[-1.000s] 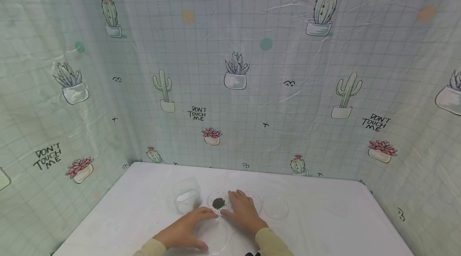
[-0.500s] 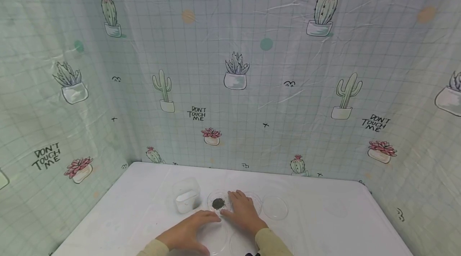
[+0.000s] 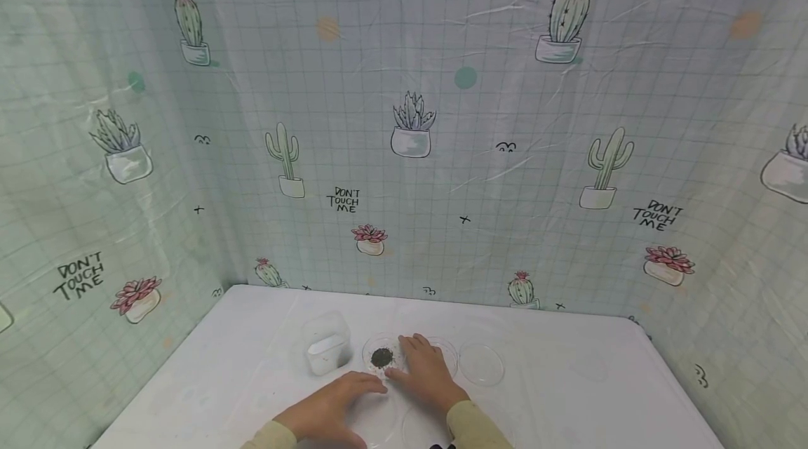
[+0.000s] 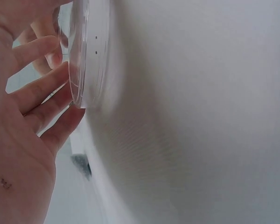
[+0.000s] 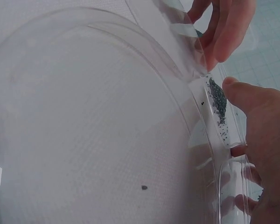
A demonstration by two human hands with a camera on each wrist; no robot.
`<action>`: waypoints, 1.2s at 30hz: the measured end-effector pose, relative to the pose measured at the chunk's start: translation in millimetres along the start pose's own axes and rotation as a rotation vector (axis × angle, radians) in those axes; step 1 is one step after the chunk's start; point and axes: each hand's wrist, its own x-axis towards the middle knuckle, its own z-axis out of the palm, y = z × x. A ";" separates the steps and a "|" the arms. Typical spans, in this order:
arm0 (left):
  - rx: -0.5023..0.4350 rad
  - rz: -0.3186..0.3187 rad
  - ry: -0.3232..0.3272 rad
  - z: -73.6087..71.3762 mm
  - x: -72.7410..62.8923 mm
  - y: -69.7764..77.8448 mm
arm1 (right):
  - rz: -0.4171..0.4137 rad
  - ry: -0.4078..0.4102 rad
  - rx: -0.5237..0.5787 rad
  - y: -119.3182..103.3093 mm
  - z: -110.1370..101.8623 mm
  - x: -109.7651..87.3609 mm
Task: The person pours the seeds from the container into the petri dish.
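Note:
A clear petri dish [image 3: 386, 339] holds a mound of dark granules [image 3: 381, 358] on the table. My right hand [image 3: 429, 373] grips this dish at its right side, thumb at the near edge and fingers farther round. In the right wrist view the thumb [image 5: 242, 93] lies close beside the granules. Nearer to me, my left hand [image 3: 325, 407] spans another clear petri dish [image 3: 376, 419], fingers at its far side and thumb at the near side. Its fingertips [image 4: 74, 114] touch the rim in the left wrist view. No granule mound shows in this nearer dish.
A translucent container [image 3: 327, 347] with something white inside stands left of the granules. Another clear dish [image 3: 449, 358] is partly behind my right hand, and one more round clear dish [image 3: 482, 365] lies to its right. A clear dish [image 3: 416, 431] shows at the front. A patterned curtain [image 3: 467, 154] surrounds the white table.
My left hand has shifted slightly right and nearer to me at the front dish. The right hand and the granule dish stay in place.

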 end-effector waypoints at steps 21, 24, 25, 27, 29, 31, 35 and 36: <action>-0.047 -0.207 0.031 -27.0 6.2 -1.1 | 0.003 -0.018 0.041 1.4 0.5 0.9; -0.065 -0.265 0.019 -28.3 8.8 -1.7 | -0.001 -0.023 0.037 1.6 -0.6 0.1; -0.070 -0.278 0.019 -28.6 9.9 -1.8 | -0.006 -0.021 0.035 1.9 -0.9 -0.3; -0.066 -0.293 0.028 -28.9 12.1 -1.8 | -0.021 -0.015 0.023 2.6 -1.3 -1.2; -0.063 -0.302 0.038 -29.3 14.5 -1.8 | -0.031 -0.010 0.013 3.7 -1.4 -1.6; -0.050 -0.310 0.044 -29.8 17.2 -1.6 | -0.038 -0.004 0.008 4.6 -1.8 -1.5; -0.028 -0.328 0.047 -29.4 21.5 -1.8 | -0.043 -0.002 0.015 6.4 -4.7 -0.7; -0.022 -0.330 0.051 -28.8 22.2 -2.1 | -0.044 0.000 0.021 7.1 -5.6 -0.5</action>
